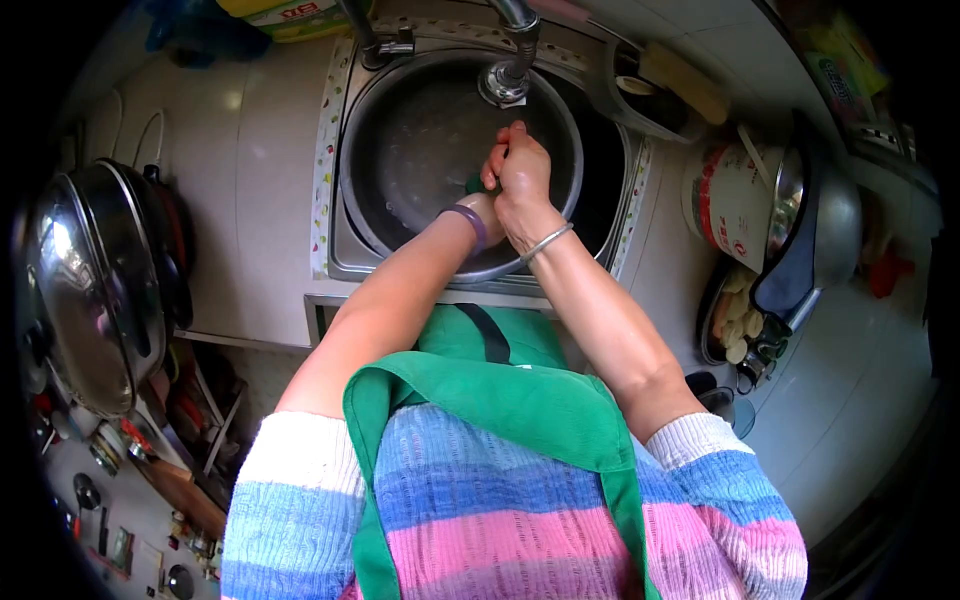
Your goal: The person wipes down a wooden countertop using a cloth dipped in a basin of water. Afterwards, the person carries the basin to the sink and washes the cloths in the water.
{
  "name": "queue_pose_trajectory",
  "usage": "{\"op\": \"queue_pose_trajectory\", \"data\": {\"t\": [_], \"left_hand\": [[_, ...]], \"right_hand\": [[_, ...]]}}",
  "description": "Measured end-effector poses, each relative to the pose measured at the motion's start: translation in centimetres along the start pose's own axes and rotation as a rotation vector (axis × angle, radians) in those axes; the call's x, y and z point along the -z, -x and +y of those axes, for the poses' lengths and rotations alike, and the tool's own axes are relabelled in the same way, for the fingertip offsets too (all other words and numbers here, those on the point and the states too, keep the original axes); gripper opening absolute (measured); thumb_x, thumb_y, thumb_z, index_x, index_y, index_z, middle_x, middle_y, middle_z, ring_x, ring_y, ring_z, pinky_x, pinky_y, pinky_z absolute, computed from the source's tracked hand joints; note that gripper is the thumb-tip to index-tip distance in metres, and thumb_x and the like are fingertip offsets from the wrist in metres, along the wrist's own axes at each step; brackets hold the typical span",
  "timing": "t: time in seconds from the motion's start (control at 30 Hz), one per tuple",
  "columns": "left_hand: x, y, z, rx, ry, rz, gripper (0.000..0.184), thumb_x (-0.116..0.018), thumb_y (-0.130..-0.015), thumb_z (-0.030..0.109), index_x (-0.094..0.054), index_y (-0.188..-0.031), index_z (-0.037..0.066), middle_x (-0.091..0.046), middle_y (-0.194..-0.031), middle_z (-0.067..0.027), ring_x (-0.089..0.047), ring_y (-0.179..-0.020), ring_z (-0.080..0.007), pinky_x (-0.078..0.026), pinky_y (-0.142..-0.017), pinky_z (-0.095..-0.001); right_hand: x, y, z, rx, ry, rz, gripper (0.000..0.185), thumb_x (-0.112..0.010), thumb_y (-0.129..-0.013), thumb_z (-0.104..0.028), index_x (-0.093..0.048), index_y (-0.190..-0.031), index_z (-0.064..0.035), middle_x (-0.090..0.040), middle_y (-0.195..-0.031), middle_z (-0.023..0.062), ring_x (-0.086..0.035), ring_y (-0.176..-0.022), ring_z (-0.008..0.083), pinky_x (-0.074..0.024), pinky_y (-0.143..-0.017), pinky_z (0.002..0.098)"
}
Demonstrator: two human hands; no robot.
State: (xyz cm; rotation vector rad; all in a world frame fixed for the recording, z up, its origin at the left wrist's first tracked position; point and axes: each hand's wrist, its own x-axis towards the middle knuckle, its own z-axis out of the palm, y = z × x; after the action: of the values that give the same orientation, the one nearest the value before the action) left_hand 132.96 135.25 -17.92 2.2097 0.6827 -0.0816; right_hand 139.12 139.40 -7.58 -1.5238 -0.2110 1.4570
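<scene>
Both hands are close together over a large round metal basin (pixel 352 200) set in the sink. My left hand (pixel 485 212), below a purple bangle (pixel 474 226), is bent inward; its fingers are hidden. A small dark green patch (pixel 474 184) shows at its far side, too little to name. My right hand (pixel 527 170) lies against the left hand, with curled fingers and wet-looking skin. What they close around, if anything, is out of sight. A silver bangle (pixel 546 242) circles the right wrist. The tap head (pixel 503 84) hangs just beyond the hands.
A second tap (pixel 385 48) stands at the sink's back left. Shiny pot lids (pixel 85 290) lean at the left. Right of the sink are a caddy (pixel 650 95), a white tub with a red band (pixel 725 195), and a pan of pale pieces (pixel 735 315).
</scene>
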Motion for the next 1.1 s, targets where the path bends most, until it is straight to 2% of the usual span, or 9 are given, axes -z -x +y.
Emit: {"op": "queue_pose_trajectory", "data": {"t": [0.23,0.43,0.47,0.5,0.57,0.67,0.77,1.0,1.1], "left_hand": [[-0.3,-0.2,-0.1,0.105,-0.011,-0.179,0.032,-0.043,-0.090,0.019,-0.066,-0.111,0.013,-0.061,-0.121,-0.0116,-0.053,-0.118,-0.0240,-0.037,-0.101,-0.0358],[-1.5,-0.2,-0.2,-0.228,-0.554,-0.045,0.034,-0.042,-0.091,0.021,-0.064,-0.115,0.014,-0.058,-0.127,-0.0100,-0.048,-0.124,-0.0223,-0.032,-0.106,-0.0369],[-0.7,-0.3,0.0,-0.092,-0.182,-0.133,0.037,-0.042,-0.092,0.026,-0.056,-0.125,0.016,-0.048,-0.138,-0.0104,-0.039,-0.130,-0.0257,-0.029,-0.110,-0.0394],[0.2,0.8,0.2,-0.495,-0.667,0.045,0.035,-0.044,-0.089,0.022,-0.060,-0.119,0.015,-0.052,-0.133,-0.0105,-0.044,-0.126,-0.0243,-0.031,-0.109,-0.0380],[3.7,3.3,2.7,-0.389,-0.572,-0.297,0.021,-0.048,-0.082,0.019,-0.066,-0.091,0.013,-0.065,-0.107,-0.0071,-0.057,-0.107,-0.0232,-0.045,-0.091,-0.0382],[6.4,7.8,3.8,-0.692,-0.308,0.607,0.014,-0.059,-0.074,0.022,-0.056,-0.080,0.009,-0.055,-0.087,-0.0048,-0.057,-0.090,-0.0244,-0.048,-0.081,-0.0340],[8.9,10.2,6.2,-0.339,-0.058,1.007,0.023,-0.066,-0.075,0.015,-0.060,-0.096,0.006,-0.057,-0.092,-0.0068,-0.057,-0.088,-0.0283,-0.049,-0.078,-0.0369],[11.8,12.7,8.5,0.287,0.109,0.861,0.043,-0.066,-0.072,0.020,-0.059,-0.112,0.007,-0.059,-0.094,-0.0135,-0.059,-0.085,-0.0277,-0.046,-0.082,-0.0380],[13.3,12.6,7.6,0.265,0.979,0.704,0.042,-0.062,-0.073,0.018,-0.057,-0.113,0.006,-0.062,-0.100,-0.0149,-0.061,-0.094,-0.0254,-0.044,-0.087,-0.0367]], "right_hand": [[0.1,0.6,-0.1,0.019,-0.029,0.000,0.032,-0.040,-0.100,-0.029,-0.048,-0.082,-0.0039,-0.034,-0.047,0.0014,-0.031,-0.037,0.0140,-0.0271,-0.037,0.0279],[0.6,0.9,0.6,0.044,-0.063,0.011,0.031,-0.043,-0.099,-0.029,-0.052,-0.082,-0.0036,-0.038,-0.048,0.0010,-0.033,-0.037,0.0125,-0.0258,-0.036,0.0278],[0.9,1.1,0.5,0.062,-0.058,0.008,0.030,-0.044,-0.098,-0.028,-0.052,-0.083,-0.0038,-0.039,-0.049,0.0007,-0.034,-0.038,0.0123,-0.0262,-0.037,0.0275],[0.9,1.0,0.5,0.078,-0.060,-0.014,0.028,-0.045,-0.098,-0.028,-0.053,-0.085,-0.0039,-0.040,-0.050,0.0004,-0.035,-0.039,0.0120,-0.0267,-0.037,0.0272],[2.3,0.4,-0.8,-0.003,-0.115,-0.125,0.022,-0.049,-0.096,-0.026,-0.053,-0.088,-0.0054,-0.040,-0.054,-0.0012,-0.037,-0.044,0.0105,-0.0275,-0.040,0.0257],[3.5,0.6,-4.3,-0.157,-0.182,-0.135,0.025,-0.052,-0.096,-0.033,-0.051,-0.087,-0.0098,-0.032,-0.056,-0.0039,-0.031,-0.049,0.0100,-0.0299,-0.049,0.0267],[5.3,0.3,-5.7,-0.260,-0.328,-0.226,0.021,-0.060,-0.093,-0.030,-0.053,-0.085,-0.0118,-0.037,-0.060,-0.0045,-0.039,-0.056,0.0100,-0.0373,-0.058,0.0269],[0.6,5.6,-8.1,-0.126,-0.311,-0.536,0.036,-0.055,-0.078,0.006,-0.052,-0.113,-0.0023,-0.054,-0.092,0.0063,-0.055,-0.088,0.0203,-0.0452,-0.088,0.0344],[-0.6,7.7,-10.6,0.028,-0.229,-0.709,0.058,-0.048,-0.067,0.011,-0.045,-0.125,0.0006,-0.054,-0.102,0.0094,-0.054,-0.102,0.0242,-0.0390,-0.104,0.0408]]}}
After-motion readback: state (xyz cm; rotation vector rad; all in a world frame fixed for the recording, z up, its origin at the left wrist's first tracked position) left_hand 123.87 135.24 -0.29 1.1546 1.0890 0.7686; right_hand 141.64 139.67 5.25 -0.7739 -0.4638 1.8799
